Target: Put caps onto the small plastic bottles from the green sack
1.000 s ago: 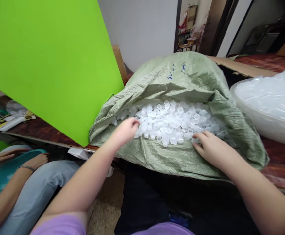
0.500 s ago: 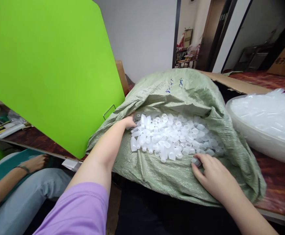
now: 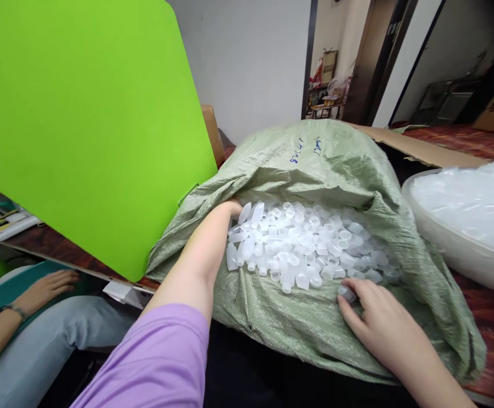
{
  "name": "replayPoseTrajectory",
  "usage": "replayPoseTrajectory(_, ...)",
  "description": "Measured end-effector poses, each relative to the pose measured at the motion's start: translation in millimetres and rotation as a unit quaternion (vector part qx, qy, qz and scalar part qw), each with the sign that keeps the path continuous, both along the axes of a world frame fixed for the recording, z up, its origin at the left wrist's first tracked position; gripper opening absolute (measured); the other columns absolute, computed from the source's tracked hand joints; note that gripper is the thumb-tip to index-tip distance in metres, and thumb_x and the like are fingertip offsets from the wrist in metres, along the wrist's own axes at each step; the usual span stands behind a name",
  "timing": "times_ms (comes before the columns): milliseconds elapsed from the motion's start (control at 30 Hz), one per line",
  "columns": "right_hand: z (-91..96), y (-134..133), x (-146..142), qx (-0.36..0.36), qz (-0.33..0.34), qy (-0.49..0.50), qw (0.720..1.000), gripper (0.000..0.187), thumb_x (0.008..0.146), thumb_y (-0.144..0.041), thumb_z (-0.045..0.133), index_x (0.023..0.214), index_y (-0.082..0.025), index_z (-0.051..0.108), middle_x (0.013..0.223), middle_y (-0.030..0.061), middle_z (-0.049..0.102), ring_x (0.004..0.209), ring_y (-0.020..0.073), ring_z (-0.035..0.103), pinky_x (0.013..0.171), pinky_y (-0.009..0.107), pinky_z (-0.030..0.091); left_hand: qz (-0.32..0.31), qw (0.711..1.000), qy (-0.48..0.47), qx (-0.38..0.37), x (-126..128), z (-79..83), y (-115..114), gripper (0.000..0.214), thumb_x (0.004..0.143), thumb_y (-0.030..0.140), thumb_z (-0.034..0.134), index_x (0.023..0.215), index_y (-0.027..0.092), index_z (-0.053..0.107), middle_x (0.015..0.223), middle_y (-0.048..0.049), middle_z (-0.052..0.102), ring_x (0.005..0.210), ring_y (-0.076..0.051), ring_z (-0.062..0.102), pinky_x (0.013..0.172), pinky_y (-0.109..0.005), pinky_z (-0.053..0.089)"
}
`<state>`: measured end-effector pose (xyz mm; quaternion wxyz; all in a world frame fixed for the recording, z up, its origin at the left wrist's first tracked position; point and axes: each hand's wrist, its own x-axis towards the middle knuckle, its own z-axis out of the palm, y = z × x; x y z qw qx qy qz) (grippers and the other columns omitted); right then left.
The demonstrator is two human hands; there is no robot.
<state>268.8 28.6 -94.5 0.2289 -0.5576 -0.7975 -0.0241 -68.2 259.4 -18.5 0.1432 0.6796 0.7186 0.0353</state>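
A big green woven sack lies open on the table, full of small translucent white plastic caps. My left hand reaches deep into the sack's left side; its fingers are buried among the caps and under the sack's fold. My right hand rests on the sack's front lip, its fingertips pinching one cap at the edge of the pile.
A bright green board stands at the left. A clear tub of plastic pieces sits at the right on the red-brown table. Another person sits at the left, with a hand on a teal tray. Cardboard lies behind the sack.
My left hand has pushed from the front of the pile deeper into the sack's left side. My right hand has stayed at the front edge, closing on a cap. The camera has tilted.
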Motion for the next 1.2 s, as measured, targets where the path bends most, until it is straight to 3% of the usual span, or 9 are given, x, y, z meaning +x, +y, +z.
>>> replayPoseTrajectory(133, -1.0, 1, 1, 0.006, 0.002, 0.007, 1.000, 0.026, 0.085, -0.037, 0.041, 0.099, -0.017, 0.051, 0.092, 0.0091, 0.062, 0.085, 0.0236, 0.059, 0.079, 0.038, 0.046, 0.016, 1.000, 0.012, -0.019, -6, 2.1, -11, 0.060, 0.060, 0.035, 0.074, 0.112, 0.010, 0.057, 0.108, -0.0159, 0.062, 0.100, -0.030, 0.059, 0.082, -0.036, 0.049)
replayPoseTrajectory(200, -0.9, 1, 1, 0.005, 0.004, 0.010, 1.000, 0.026, 0.086, -0.037, 0.041, 0.099, -0.017, 0.051, 0.092, 0.0091, 0.062, 0.085, 0.0238, 0.059, 0.079, 0.038, 0.047, 0.021, 1.000, 0.008, -0.004, -10, 1.4, -22, 0.075, 0.051, 0.036, 0.077, 0.118, 0.010, 0.053, 0.114, -0.0183, 0.060, 0.103, -0.034, 0.057, 0.082, -0.035, 0.048)
replayPoseTrajectory(300, -0.6, 1, 1, 0.000, 0.006, 0.017, 1.000, 0.027, 0.086, -0.038, 0.041, 0.099, -0.017, 0.051, 0.092, 0.0092, 0.062, 0.087, 0.0240, 0.059, 0.079, 0.038, 0.047, 0.010, 1.000, -0.003, 0.021, -18, -0.7, -40, 0.081, 0.051, 0.040, 0.073, 0.124, 0.014, 0.048, 0.125, -0.0151, 0.054, 0.109, -0.033, 0.054, 0.087, -0.033, 0.046)
replayPoseTrajectory(500, -0.2, 0, 1, 0.000, 0.008, 0.023, 1.000, 0.029, 0.085, -0.039, 0.041, 0.099, -0.017, 0.053, 0.093, 0.0085, 0.063, 0.087, 0.0238, 0.059, 0.078, 0.038, 0.048, -0.012, 1.000, -0.018, 0.019, -38, -3.3, -82, 0.067, 0.055, 0.040, 0.069, 0.117, 0.020, 0.053, 0.118, -0.0077, 0.059, 0.105, -0.027, 0.057, 0.088, -0.031, 0.045)
replayPoseTrajectory(633, -2.6, 1, 3, 0.001, 0.009, 0.024, 1.000, 0.031, 0.085, -0.041, 0.041, 0.100, -0.017, 0.053, 0.093, 0.0088, 0.063, 0.087, 0.0241, 0.060, 0.079, 0.038, 0.048, -0.010, 0.998, -0.024, 0.061, -51, -5.9, -113, 0.090, 0.059, 0.043, 0.068, 0.137, 0.018, 0.029, 0.138, -0.0129, 0.040, 0.124, -0.026, 0.042, 0.101, -0.031, 0.034)
replayPoseTrajectory(733, -4.6, 1, 4, -0.006, 0.009, 0.021, 1.000, 0.032, 0.085, -0.042, 0.041, 0.100, -0.017, 0.053, 0.094, 0.0090, 0.063, 0.088, 0.0246, 0.059, 0.079, 0.039, 0.047, 0.016, 0.996, -0.045, 0.076, -57, -6.3, -130, 0.105, 0.062, 0.051, 0.066, 0.142, 0.016, 0.009, 0.142, -0.0169, 0.032, 0.128, -0.026, 0.037, 0.104, -0.033, 0.031)
replayPoseTrajectory(933, -4.5, 2, 4, -0.004, 0.005, 0.026, 1.000, 0.034, 0.084, -0.044, 0.040, 0.099, -0.017, 0.054, 0.095, 0.0096, 0.063, 0.087, 0.0253, 0.060, 0.077, 0.039, 0.048, 0.043, 0.998, -0.028, -0.042, -62, 8.7, -140, 0.119, 0.054, 0.064, 0.065, 0.142, 0.012, 0.005, 0.147, -0.0193, 0.020, 0.132, -0.029, 0.030, 0.104, -0.032, 0.029)
replayPoseTrajectory(1033, -4.9, 3, 5, -0.002, 0.009, 0.025, 1.000, 0.034, 0.084, -0.044, 0.040, 0.099, -0.017, 0.054, 0.094, 0.0102, 0.063, 0.086, 0.0256, 0.060, 0.077, 0.039, 0.048, 0.085, 0.991, -0.010, -0.102, -61, 15.2, -141, 0.126, 0.050, 0.069, 0.063, 0.142, 0.010, 0.001, 0.146, -0.0225, 0.022, 0.129, -0.032, 0.033, 0.101, -0.034, 0.032)
replayPoseTrajectory(1200, -6.6, 4, 6, -0.011, 0.014, 0.021, 1.000, 0.035, 0.084, -0.045, 0.040, 0.100, -0.017, 0.054, 0.095, 0.0102, 0.063, 0.087, 0.0257, 0.060, 0.079, 0.040, 0.047, 0.129, 0.984, 0.075, -0.093, -53, 10.7, -139, 0.116, 0.050, 0.064, 0.064, 0.140, 0.007, 0.017, 0.142, -0.0249, 0.030, 0.127, -0.035, 0.036, 0.095, -0.035, 0.037)
